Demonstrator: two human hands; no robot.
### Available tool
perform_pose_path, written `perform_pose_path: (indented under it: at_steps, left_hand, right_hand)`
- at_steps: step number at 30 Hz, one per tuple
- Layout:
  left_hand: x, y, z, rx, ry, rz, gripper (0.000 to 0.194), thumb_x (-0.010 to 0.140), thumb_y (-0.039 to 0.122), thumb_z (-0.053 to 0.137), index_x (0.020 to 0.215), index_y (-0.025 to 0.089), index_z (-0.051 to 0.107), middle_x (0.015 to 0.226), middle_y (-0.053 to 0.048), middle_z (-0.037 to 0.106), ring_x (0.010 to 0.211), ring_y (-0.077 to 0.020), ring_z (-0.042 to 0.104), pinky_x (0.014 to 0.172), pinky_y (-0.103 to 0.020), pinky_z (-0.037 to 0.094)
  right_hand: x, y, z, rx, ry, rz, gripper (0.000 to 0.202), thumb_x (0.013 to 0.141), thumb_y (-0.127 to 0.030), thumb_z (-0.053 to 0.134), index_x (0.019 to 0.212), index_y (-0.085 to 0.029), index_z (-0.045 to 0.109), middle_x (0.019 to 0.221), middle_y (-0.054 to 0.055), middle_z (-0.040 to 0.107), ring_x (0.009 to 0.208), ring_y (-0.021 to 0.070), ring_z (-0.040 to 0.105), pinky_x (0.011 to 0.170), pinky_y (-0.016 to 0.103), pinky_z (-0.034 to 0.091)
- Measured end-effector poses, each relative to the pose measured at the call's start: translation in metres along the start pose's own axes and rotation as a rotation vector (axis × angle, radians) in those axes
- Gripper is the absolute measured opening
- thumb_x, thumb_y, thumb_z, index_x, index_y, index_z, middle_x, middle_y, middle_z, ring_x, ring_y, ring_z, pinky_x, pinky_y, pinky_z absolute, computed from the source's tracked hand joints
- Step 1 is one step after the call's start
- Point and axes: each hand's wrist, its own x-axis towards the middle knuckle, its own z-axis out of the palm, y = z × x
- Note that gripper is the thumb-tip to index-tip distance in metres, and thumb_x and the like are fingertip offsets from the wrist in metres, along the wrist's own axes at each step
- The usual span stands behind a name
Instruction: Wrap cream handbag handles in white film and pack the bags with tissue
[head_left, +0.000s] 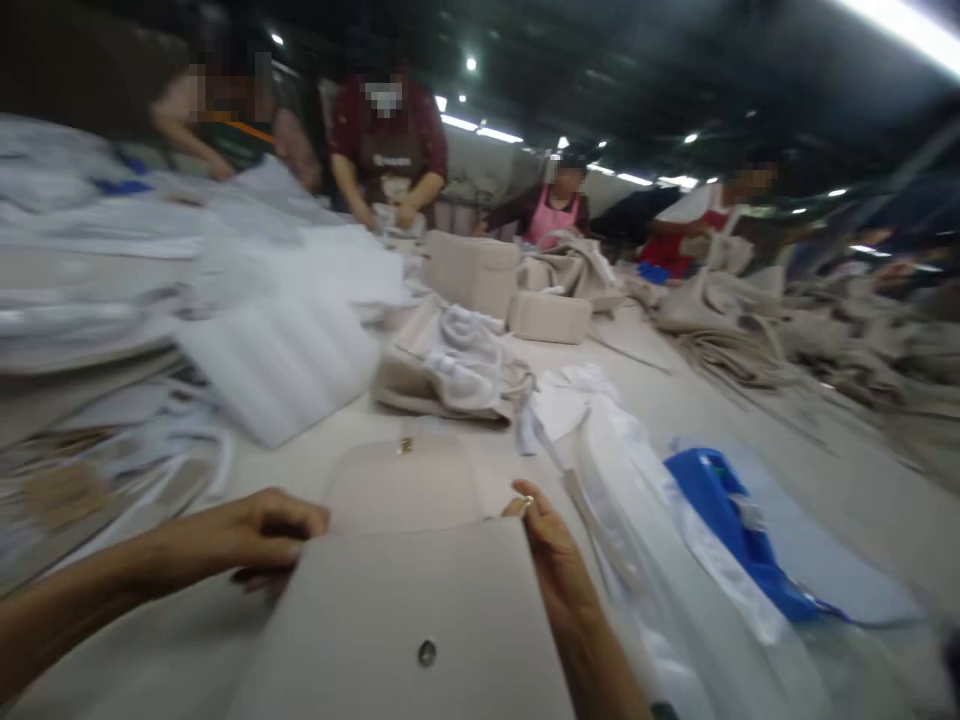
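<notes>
Left hand (262, 535) is curling closed on the left edge of a beige bag (409, 620) lying at the near edge of the table (675, 400); right hand (559, 570) is gripping its right edge, thumb by the open flap (401, 485). A blue item (739, 535) is lying in clear plastic (637, 520) just right of the bag; co-workers are standing along the far edge

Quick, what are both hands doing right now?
Left hand: fingers curled, gripping the beige bag's left edge.
Right hand: holding the bag's right edge.
</notes>
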Motion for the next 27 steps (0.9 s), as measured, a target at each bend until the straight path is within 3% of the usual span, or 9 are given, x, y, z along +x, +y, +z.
perform_pose_path:
  at_steps: [3, 7, 9, 12, 14, 17, 20, 23, 27]
  left_hand:
    - [-0.027, 0.005, -0.004, -0.116, -0.135, -0.013, 0.027, 0.081, 0.041, 0.061, 0.084, 0.015, 0.062, 0.060, 0.005, 0.053, 0.054, -0.0090, 0.044, 0.050, -0.019, 0.029]
    - [-0.025, 0.024, 0.005, 0.169, 0.191, 0.122, 0.027, 0.081, 0.038, 0.054, 0.090, 0.015, 0.064, 0.085, -0.004, 0.064, 0.080, -0.0189, 0.058, 0.072, -0.027, 0.043]
    - [-0.021, 0.037, 0.019, 0.302, 0.338, 0.184, 0.030, 0.085, 0.038, 0.049, 0.098, 0.015, 0.064, 0.100, -0.006, 0.065, 0.093, -0.0212, 0.057, 0.082, -0.030, 0.043]
    - [-0.016, 0.051, 0.049, 0.331, 0.361, 0.203, 0.036, 0.087, 0.040, 0.049, 0.109, 0.016, 0.063, 0.105, -0.008, 0.064, 0.098, -0.0230, 0.057, 0.089, -0.034, 0.042]
    - [-0.014, 0.050, 0.068, 0.343, 0.401, 0.202, 0.036, 0.084, 0.040, 0.055, 0.111, 0.017, 0.062, 0.104, -0.008, 0.064, 0.099, -0.0248, 0.056, 0.092, -0.037, 0.041]
    - [-0.015, 0.034, 0.083, 0.276, 0.523, 0.219, 0.029, 0.082, 0.036, 0.059, 0.107, 0.022, 0.060, 0.103, -0.005, 0.062, 0.099, -0.0245, 0.055, 0.088, -0.035, 0.042]
    - [-0.017, 0.006, 0.085, 0.064, 0.621, 0.275, 0.024, 0.082, 0.035, 0.058, 0.102, 0.022, 0.057, 0.086, 0.001, 0.056, 0.083, -0.0189, 0.054, 0.076, -0.029, 0.044]
    - [-0.015, -0.021, 0.084, -0.207, 0.628, 0.339, 0.029, 0.080, 0.036, 0.060, 0.102, 0.020, 0.052, 0.078, 0.004, 0.050, 0.069, -0.0138, 0.050, 0.065, -0.024, 0.041]
    - [-0.010, -0.042, 0.087, -0.433, 0.620, 0.394, 0.034, 0.079, 0.037, 0.064, 0.103, 0.020, 0.047, 0.079, 0.005, 0.049, 0.062, -0.0097, 0.046, 0.058, -0.021, 0.038]
  right_hand:
    - [-0.002, -0.004, -0.008, -0.261, 0.016, -0.044, 0.048, 0.077, -0.045, 0.071, 0.118, -0.023, 0.059, 0.118, 0.008, 0.065, 0.088, 0.0209, 0.063, 0.078, 0.036, 0.050]
    - [-0.018, -0.019, -0.001, -0.834, 0.152, -0.394, 0.045, 0.085, -0.048, 0.059, 0.121, -0.022, 0.061, 0.124, 0.011, 0.063, 0.110, 0.0267, 0.057, 0.090, 0.039, 0.045]
    - [-0.025, -0.025, 0.012, -1.069, 0.097, -0.597, 0.039, 0.091, -0.043, 0.051, 0.123, -0.024, 0.059, 0.124, 0.010, 0.062, 0.114, 0.0261, 0.055, 0.096, 0.042, 0.042]
    - [-0.028, -0.026, 0.029, -1.334, -0.074, -0.883, 0.029, 0.093, -0.029, 0.048, 0.118, -0.025, 0.062, 0.124, 0.008, 0.061, 0.121, 0.0260, 0.050, 0.102, 0.045, 0.036]
    - [-0.028, -0.023, 0.036, -1.450, -0.188, -0.969, 0.027, 0.092, -0.020, 0.048, 0.113, -0.025, 0.063, 0.120, 0.007, 0.064, 0.126, 0.0272, 0.045, 0.104, 0.046, 0.033]
    - [-0.030, -0.021, 0.041, -1.503, -0.359, -0.841, 0.026, 0.092, -0.014, 0.048, 0.111, -0.025, 0.061, 0.111, 0.005, 0.067, 0.117, 0.0249, 0.052, 0.101, 0.045, 0.034]
    - [-0.036, -0.020, 0.047, -1.475, -0.421, -0.698, 0.031, 0.088, -0.012, 0.053, 0.116, -0.025, 0.057, 0.115, 0.005, 0.065, 0.114, 0.0233, 0.053, 0.103, 0.044, 0.033]
    - [-0.037, -0.016, 0.056, -1.510, -0.451, -0.626, 0.039, 0.083, -0.012, 0.059, 0.120, -0.024, 0.055, 0.121, 0.006, 0.061, 0.119, 0.0250, 0.049, 0.104, 0.045, 0.031]
    - [-0.026, -0.008, 0.065, -1.589, -0.525, -0.431, 0.029, 0.088, -0.022, 0.059, 0.116, -0.028, 0.061, 0.108, 0.004, 0.063, 0.110, 0.0250, 0.053, 0.102, 0.048, 0.031]
